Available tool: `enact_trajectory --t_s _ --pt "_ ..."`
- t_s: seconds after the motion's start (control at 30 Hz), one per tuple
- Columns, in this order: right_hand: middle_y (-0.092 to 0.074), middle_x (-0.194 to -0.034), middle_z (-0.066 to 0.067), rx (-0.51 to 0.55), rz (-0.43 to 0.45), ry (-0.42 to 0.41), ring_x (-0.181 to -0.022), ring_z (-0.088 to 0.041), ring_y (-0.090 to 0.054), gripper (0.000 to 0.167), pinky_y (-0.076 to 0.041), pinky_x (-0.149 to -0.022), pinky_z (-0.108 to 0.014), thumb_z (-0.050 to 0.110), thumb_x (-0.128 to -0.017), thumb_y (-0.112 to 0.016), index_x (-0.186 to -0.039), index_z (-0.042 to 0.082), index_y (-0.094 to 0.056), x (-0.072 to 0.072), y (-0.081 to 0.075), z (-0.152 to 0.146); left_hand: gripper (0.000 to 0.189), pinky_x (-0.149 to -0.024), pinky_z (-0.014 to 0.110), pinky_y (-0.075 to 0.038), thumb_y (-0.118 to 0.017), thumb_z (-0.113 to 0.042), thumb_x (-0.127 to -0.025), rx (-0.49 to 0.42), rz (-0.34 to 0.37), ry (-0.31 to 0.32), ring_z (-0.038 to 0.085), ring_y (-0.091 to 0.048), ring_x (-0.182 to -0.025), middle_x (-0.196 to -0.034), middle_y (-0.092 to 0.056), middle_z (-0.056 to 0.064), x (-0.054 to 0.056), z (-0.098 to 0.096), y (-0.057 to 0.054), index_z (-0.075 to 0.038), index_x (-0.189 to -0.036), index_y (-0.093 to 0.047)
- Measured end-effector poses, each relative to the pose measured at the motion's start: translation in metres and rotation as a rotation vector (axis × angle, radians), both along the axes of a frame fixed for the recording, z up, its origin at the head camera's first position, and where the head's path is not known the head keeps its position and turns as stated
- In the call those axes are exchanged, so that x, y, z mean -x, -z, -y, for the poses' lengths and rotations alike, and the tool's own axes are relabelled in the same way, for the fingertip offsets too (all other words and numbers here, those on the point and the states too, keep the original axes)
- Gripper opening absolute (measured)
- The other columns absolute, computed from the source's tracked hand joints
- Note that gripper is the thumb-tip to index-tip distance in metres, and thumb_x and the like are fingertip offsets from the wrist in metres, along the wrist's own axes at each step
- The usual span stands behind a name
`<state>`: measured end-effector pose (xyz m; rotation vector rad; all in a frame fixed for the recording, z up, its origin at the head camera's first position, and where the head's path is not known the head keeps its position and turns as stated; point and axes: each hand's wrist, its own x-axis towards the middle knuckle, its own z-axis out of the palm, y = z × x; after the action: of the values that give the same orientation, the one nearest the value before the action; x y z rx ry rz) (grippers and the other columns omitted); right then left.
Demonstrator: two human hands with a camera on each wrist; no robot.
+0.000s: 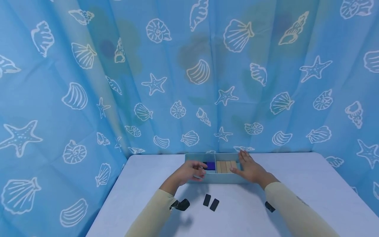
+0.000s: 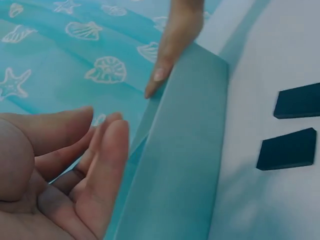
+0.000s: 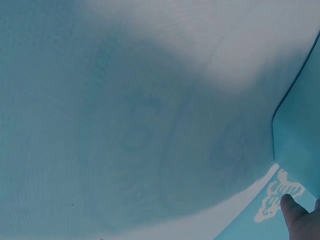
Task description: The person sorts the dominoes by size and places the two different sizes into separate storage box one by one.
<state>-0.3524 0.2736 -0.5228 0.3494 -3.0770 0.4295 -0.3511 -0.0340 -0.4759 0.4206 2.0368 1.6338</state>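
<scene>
A pale blue-grey box (image 1: pixel 225 178) with a divider stands at the back of the table. Purple and black pieces (image 1: pixel 211 165) lie in its left compartment; a row of tan wooden blocks (image 1: pixel 226 166) fills much of the right one. My left hand (image 1: pixel 190 171) hovers over the left compartment, fingers bent and thumb apart; the left wrist view shows nothing between them. Across the box's right end rests my right hand (image 1: pixel 251 168), fingers fairly straight toward the far corner, thumb near the blocks. In the right wrist view only a bit of that hand (image 3: pixel 302 220) shows.
Two flat black blocks (image 1: pixel 207 200) (image 1: pixel 214 204) lie on the white table (image 1: pixel 237 210) in front of the box. A blue curtain (image 1: pixel 177 92) printed with shells hangs right behind the table and along its sides.
</scene>
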Motion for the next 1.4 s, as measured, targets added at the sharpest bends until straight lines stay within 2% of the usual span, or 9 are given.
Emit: enact_trajectory --t_s 0.17,0.33,0.47,0.6,0.77,0.87,1.4 --pt "-0.008 -0.158 -0.026 0.003 0.0 0.005 -0.144 -0.043 -0.005 0.1 -0.016 -0.113 -0.058 0.067 -0.092 -0.044 -0.151 -0.009 -0.015 0.0 0.001 0.002 0.032 -0.075 0.041 -0.058 -0.062 0.0 -0.093 0.033 0.014 0.082 0.025 -0.067 -0.086 -0.103 -0.063 0.025 -0.015 0.002 0.006 0.005 -0.124 -0.06" --pt "-0.008 -0.158 -0.027 0.003 -0.003 0.006 -0.144 -0.043 -0.005 0.101 -0.016 -0.112 -0.058 0.067 -0.092 -0.044 -0.15 -0.009 -0.015 -0.001 0.001 0.002 0.032 -0.073 0.042 -0.058 -0.065 -0.002 -0.091 0.046 0.045 0.11 0.026 -0.068 -0.085 -0.102 -0.064 0.026 -0.022 0.0 0.016 0.003 -0.123 -0.062" --pt "-0.008 -0.158 -0.027 0.005 -0.004 0.011 -0.144 -0.043 -0.006 0.101 -0.016 -0.112 -0.058 0.068 -0.092 -0.044 -0.15 -0.009 -0.016 -0.001 0.001 0.002 0.03 -0.072 0.042 -0.058 -0.066 -0.004 -0.091 0.051 0.046 0.104 0.025 -0.068 -0.084 -0.096 -0.065 0.018 -0.022 0.0 0.028 0.0 -0.12 -0.064" --pt "-0.009 -0.158 -0.027 0.01 -0.004 0.01 -0.144 -0.043 -0.006 0.101 -0.016 -0.112 -0.059 0.068 -0.092 -0.043 -0.15 -0.009 -0.016 -0.002 0.002 0.003 0.028 -0.068 0.041 -0.058 -0.065 0.0 -0.09 0.069 0.033 0.084 0.025 -0.067 -0.081 -0.093 -0.065 0.011 -0.028 0.002 0.036 -0.001 -0.118 -0.065" --pt "-0.008 -0.158 -0.027 0.002 -0.011 0.004 -0.144 -0.043 -0.006 0.101 -0.016 -0.112 -0.058 0.069 -0.092 -0.043 -0.15 -0.009 -0.016 0.0 0.003 0.001 0.026 -0.065 0.04 -0.058 -0.067 0.004 -0.086 0.15 -0.005 0.034 0.025 -0.066 -0.076 -0.09 -0.063 0.012 -0.039 0.0 0.039 -0.002 -0.112 -0.067" --pt "-0.008 -0.158 -0.026 0.007 -0.005 0.003 -0.144 -0.043 -0.005 0.101 -0.015 -0.113 -0.058 0.068 -0.092 -0.043 -0.15 -0.009 -0.015 0.0 0.001 0.001 0.027 -0.064 0.038 -0.058 -0.07 0.003 -0.084 0.211 -0.033 0.026 0.023 -0.065 -0.073 -0.088 -0.062 0.009 -0.043 -0.001 0.04 -0.005 -0.11 -0.068" --pt "-0.007 -0.158 -0.026 0.009 0.006 0.0 -0.144 -0.043 -0.005 0.1 -0.015 -0.113 -0.057 0.066 -0.092 -0.045 -0.15 -0.009 -0.014 -0.001 -0.001 0.001 0.036 -0.06 0.03 -0.053 -0.079 -0.001 -0.077 0.359 -0.075 0.028 0.017 -0.06 -0.068 -0.081 -0.061 0.003 -0.049 -0.003 0.058 -0.013 -0.109 -0.07"
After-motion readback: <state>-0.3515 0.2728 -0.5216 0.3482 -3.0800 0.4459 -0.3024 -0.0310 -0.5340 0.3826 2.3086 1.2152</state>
